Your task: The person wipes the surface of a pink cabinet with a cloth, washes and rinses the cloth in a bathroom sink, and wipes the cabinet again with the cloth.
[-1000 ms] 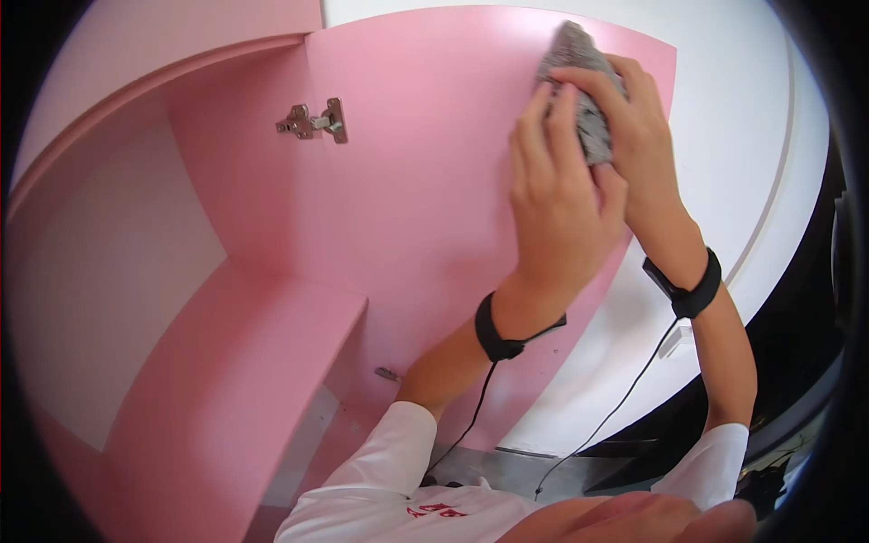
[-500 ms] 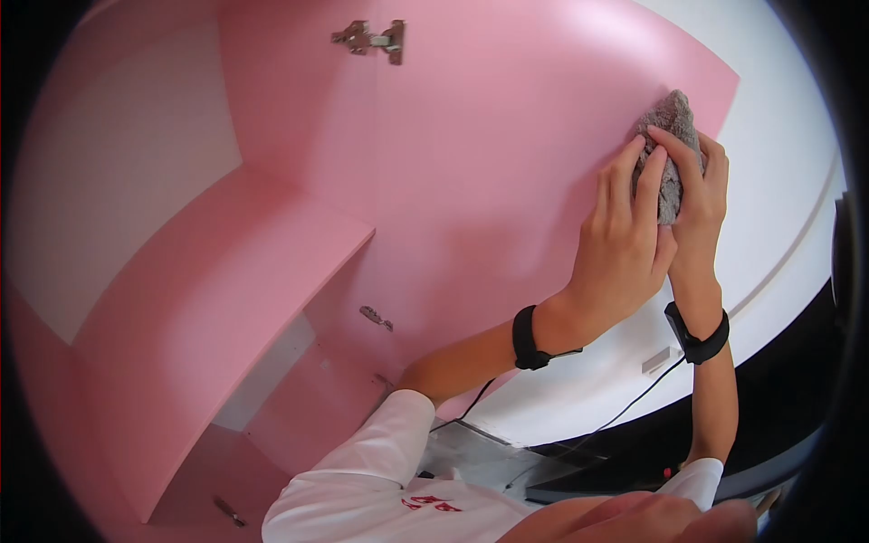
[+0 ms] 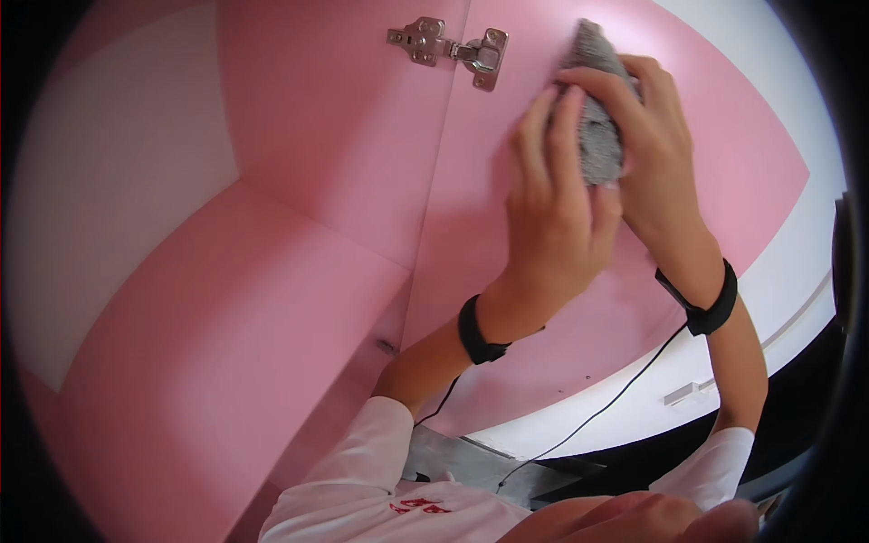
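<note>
A bunched grey cleaning cloth [image 3: 599, 149] is pressed between both hands, up against the inner face of the pink cabinet door [image 3: 724, 181]. My left hand [image 3: 557, 204] grips the cloth's left side, fingers pointing up and slightly curled. From the right, my right hand [image 3: 661, 149] wraps over it, with fingers across its upper part. The cloth's tip pokes out above the fingers. Motion blurs the fingertips a little. Black bands circle both wrists.
A metal hinge [image 3: 453, 52] joins the door to the pink cabinet wall. Below on the left runs a pink shelf [image 3: 208, 344]. A thin black cable [image 3: 588, 421] hangs from the right wristband. White furniture [image 3: 625, 407] lies behind the door.
Both hands have moved left and up in view with the cloth, across the door. The view has shifted, so the hinge looks larger and farther right, and the door's angle looks different.
</note>
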Available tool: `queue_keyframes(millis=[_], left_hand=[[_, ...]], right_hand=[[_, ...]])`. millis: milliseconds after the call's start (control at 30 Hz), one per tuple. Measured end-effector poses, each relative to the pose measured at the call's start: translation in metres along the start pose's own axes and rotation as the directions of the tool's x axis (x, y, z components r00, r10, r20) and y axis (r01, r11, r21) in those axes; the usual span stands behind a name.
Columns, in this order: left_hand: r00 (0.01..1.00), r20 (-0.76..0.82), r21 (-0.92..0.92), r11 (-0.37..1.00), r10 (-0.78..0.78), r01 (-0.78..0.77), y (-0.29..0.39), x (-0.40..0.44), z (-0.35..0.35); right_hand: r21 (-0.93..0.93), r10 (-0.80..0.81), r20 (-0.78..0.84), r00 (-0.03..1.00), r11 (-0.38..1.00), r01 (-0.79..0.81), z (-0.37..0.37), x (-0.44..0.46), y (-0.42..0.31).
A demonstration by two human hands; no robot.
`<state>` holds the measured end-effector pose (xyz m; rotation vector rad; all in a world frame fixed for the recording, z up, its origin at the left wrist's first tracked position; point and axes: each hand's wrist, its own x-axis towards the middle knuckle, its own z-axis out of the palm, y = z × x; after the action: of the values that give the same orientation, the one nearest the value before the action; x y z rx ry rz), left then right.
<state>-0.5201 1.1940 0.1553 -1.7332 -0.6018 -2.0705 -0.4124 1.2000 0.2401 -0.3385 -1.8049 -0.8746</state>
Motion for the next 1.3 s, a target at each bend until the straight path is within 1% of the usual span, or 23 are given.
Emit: queue_keyframes(millis=[67,100,133,233,267,333,367,433,467,500,533,600,700,733,767,833,933,1000,1033,1100,1133,1200,1300], left_hand=[[1.0,-0.026,0.086,0.996,-0.006,0.008,-0.024,-0.026,0.0],[1.0,-0.018,0.123,0.992,-0.02,0.022,-0.029,-0.037,0.0],[1.0,-0.005,0.125,0.992,-0.021,0.021,-0.032,-0.05,0.005],[0.988,-0.039,0.035,0.988,-0.148,0.149,-0.025,-0.085,0.032],[0.985,-0.05,-0.029,0.986,-0.166,0.165,-0.039,-0.065,-0.001],[0.965,-0.051,-0.06,0.965,-0.259,0.256,-0.029,-0.084,0.008],[0.968,0.001,-0.089,0.964,-0.252,0.251,-0.022,-0.089,0.02],[0.944,-0.018,-0.194,0.928,-0.328,0.318,-0.006,-0.094,0.046],[0.948,0.013,-0.223,0.923,-0.319,0.314,0.005,-0.1,0.061],[0.949,0.02,-0.225,0.924,-0.313,0.31,0.0,-0.082,0.045],[0.956,0.036,-0.198,0.936,-0.29,0.291,0.01,-0.086,0.059],[0.966,0.049,-0.231,0.938,-0.255,0.259,0.022,-0.091,0.09],[0.979,0.067,-0.265,0.943,-0.191,0.202,0.041,-0.089,0.133],[0.984,0.034,-0.284,0.942,-0.174,0.177,0.024,-0.059,0.075],[0.984,0.035,-0.289,0.941,-0.172,0.175,0.029,-0.057,0.085],[0.999,0.047,-0.119,0.993,0.022,-0.016,0.041,-0.054,0.108],[0.991,0.107,-0.136,0.988,0.082,-0.067,0.068,-0.041,0.132],[0.984,0.13,-0.16,0.982,0.122,-0.1,0.085,-0.045,0.154],[0.986,0.12,-0.118,0.988,0.114,-0.1,0.096,-0.05,0.162],[0.987,0.078,-0.22,0.968,0.14,-0.12,0.111,-0.058,0.179],[0.988,0.069,-0.195,0.973,0.14,-0.124,0.116,-0.062,0.183],[0.99,0.094,-0.213,0.974,0.104,-0.082,0.128,-0.074,0.185],[0.983,0.159,-0.156,0.986,0.089,-0.064,0.134,-0.087,0.181]], right_hand=[[0.085,-0.048,0.058,0.997,0.995,0.043,0.026,-0.018,0.003],[0.134,-0.053,0.109,0.993,0.99,0.038,0.03,-0.025,0.001],[0.136,-0.04,0.105,0.994,0.99,0.025,0.033,-0.034,0.002],[0.131,-0.096,0.143,0.985,0.988,0.078,0.026,-0.067,0.016],[0.08,-0.1,0.184,0.978,0.993,0.086,0.046,-0.029,-0.008],[0.046,-0.156,0.213,0.964,0.988,0.15,0.038,-0.045,-0.005],[0.054,-0.138,0.218,0.966,0.99,0.129,0.031,-0.055,0.005],[0.009,-0.089,0.212,0.973,0.996,0.089,0.011,-0.072,0.023],[0.009,-0.097,0.205,0.974,0.995,0.098,0.001,-0.085,0.033],[-0.022,-0.085,0.222,0.971,0.995,0.093,0.011,-0.065,0.024],[-0.047,-0.069,0.216,0.974,0.996,0.081,-0.003,-0.078,0.035],[0.015,-0.037,0.181,0.983,0.999,0.035,-0.031,-0.095,0.057],[-0.065,0.032,0.188,0.982,0.998,-0.02,-0.071,-0.111,0.087],[-0.077,-0.007,0.216,0.976,0.997,0.024,-0.048,-0.061,0.041],[-0.102,0.02,0.217,0.976,0.995,0.002,-0.062,-0.064,0.049],[-0.114,0.038,0.218,0.975,0.993,-0.014,-0.091,-0.071,0.067],[-0.118,0.052,0.17,0.984,0.992,-0.032,-0.129,-0.08,0.086],[-0.201,0.108,0.181,0.977,0.977,-0.071,-0.158,-0.092,0.098],[-0.161,0.084,0.179,0.98,0.985,-0.055,-0.165,-0.1,0.102],[-0.163,0.143,0.084,0.986,0.978,-0.128,-0.176,-0.115,0.104],[-0.14,0.128,0.082,0.988,0.983,-0.115,-0.181,-0.121,0.105],[-0.12,0.232,0.125,0.965,0.969,-0.217,-0.19,-0.132,0.103],[-0.11,0.223,0.133,0.966,0.972,-0.209,-0.192,-0.149,0.104]])
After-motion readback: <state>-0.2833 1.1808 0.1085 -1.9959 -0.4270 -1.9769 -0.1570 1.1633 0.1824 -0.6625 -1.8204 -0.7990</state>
